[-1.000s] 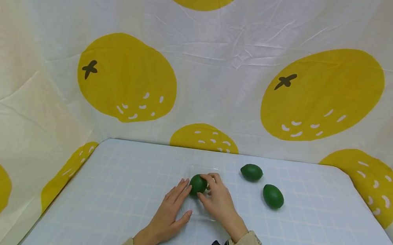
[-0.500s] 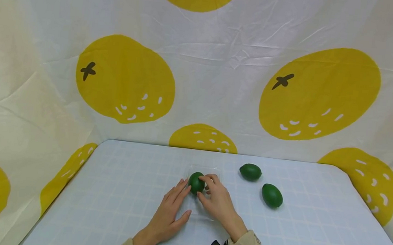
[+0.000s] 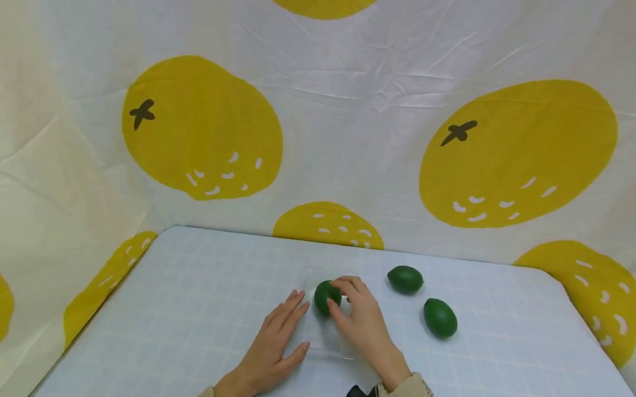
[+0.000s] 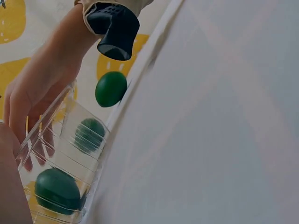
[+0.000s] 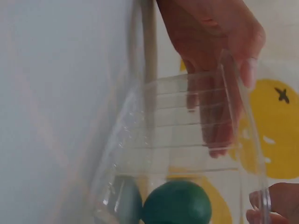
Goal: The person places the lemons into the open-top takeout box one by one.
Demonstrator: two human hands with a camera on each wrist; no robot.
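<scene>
In the head view, over the last second the boxed lime [image 3: 322, 297] shifts toward the person's right within the clear box [image 3: 324, 341], and the right hand [image 3: 362, 319] shifts the same way, so a narrow gap now separates the lime from the left fingertips; the left hand [image 3: 267, 355] stays at the box's left side, fingers straight, thumb spread, grasping nothing. From above, the right thumb and forefinger overlap the lime, so contact is unclear here, while the far lime [image 3: 405, 280] and near lime [image 3: 440, 318] lie untouched on the table [image 3: 186, 313]. In the left wrist view, the lime sits low inside the box, with the right fingers hanging loosely above and apart from it; the other two limes show past it, one through the wall. In the right wrist view, the visible right fingertips are also clear of the lime, near the rim, so they look released. For the work in hand, this suggests one lime is in the box and two remain outside.
</scene>
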